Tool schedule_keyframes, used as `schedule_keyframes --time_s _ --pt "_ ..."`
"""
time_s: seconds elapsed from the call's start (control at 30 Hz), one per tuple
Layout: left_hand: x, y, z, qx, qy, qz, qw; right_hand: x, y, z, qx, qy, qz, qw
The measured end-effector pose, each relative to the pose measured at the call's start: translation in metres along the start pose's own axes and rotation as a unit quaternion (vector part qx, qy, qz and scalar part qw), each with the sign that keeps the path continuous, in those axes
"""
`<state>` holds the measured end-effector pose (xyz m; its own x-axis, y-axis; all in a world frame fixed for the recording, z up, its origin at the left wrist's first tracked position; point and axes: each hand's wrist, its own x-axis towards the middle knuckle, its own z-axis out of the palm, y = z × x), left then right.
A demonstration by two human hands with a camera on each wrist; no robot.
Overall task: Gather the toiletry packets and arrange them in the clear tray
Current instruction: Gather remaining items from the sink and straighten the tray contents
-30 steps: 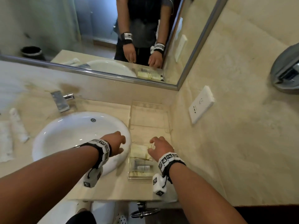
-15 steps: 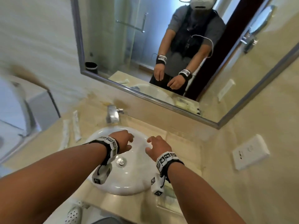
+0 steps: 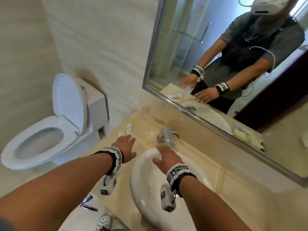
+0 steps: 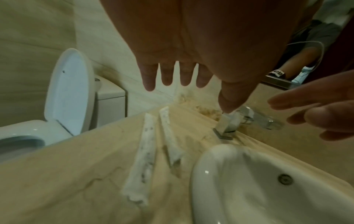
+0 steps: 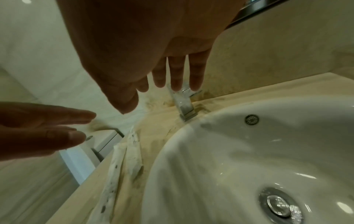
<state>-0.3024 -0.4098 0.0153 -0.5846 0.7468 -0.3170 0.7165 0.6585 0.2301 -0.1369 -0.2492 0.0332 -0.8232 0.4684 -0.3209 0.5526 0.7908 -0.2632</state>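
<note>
Two long white toiletry packets (image 4: pixel 143 153) (image 4: pixel 170 136) lie side by side on the beige counter, left of the sink. They also show in the right wrist view, as the outer packet (image 5: pixel 113 166) and the inner packet (image 5: pixel 134 153). My left hand (image 3: pixel 131 146) hovers just above them with straight, spread fingers (image 4: pixel 149 81) and holds nothing. My right hand (image 3: pixel 160 154) is over the sink's far left rim, fingers (image 5: pixel 176 75) straight and empty too. The clear tray shows only as a reflection (image 3: pixel 245 135) in the mirror, with yellowish packets in it.
A white round sink (image 3: pixel 150 189) fills the counter's middle, with a chrome faucet (image 3: pixel 166 137) behind it. A toilet (image 3: pixel 50 130) with its lid up stands left of the counter edge. The framed mirror (image 3: pixel 216 47) runs along the back wall.
The view has swung left, away from the tray. Both hands moved from the tray across the sink toward the packets on the left, and their fingers straightened out.
</note>
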Motion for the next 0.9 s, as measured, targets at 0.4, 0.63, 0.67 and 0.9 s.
schedule_keyframes --time_s 0.4,0.63,0.67,0.9 --pt "0.044 -0.084 0.020 0.003 -0.136 -0.050 0.989 0.084 -0.048 0.047 -0.015 -0.117 0.017 0.993" --pt "0.074 -0.095 0.047 0.010 -0.218 -0.018 0.976 0.117 -0.072 0.060 -0.011 -0.166 0.011 0.986" --pt "0.078 -0.097 0.050 0.010 -0.225 -0.014 0.974 0.122 -0.076 0.060 -0.009 -0.171 0.010 0.985" --pt "0.086 -0.100 0.052 0.009 -0.227 -0.005 0.974 0.144 -0.099 0.070 -0.031 -0.184 0.001 0.982"
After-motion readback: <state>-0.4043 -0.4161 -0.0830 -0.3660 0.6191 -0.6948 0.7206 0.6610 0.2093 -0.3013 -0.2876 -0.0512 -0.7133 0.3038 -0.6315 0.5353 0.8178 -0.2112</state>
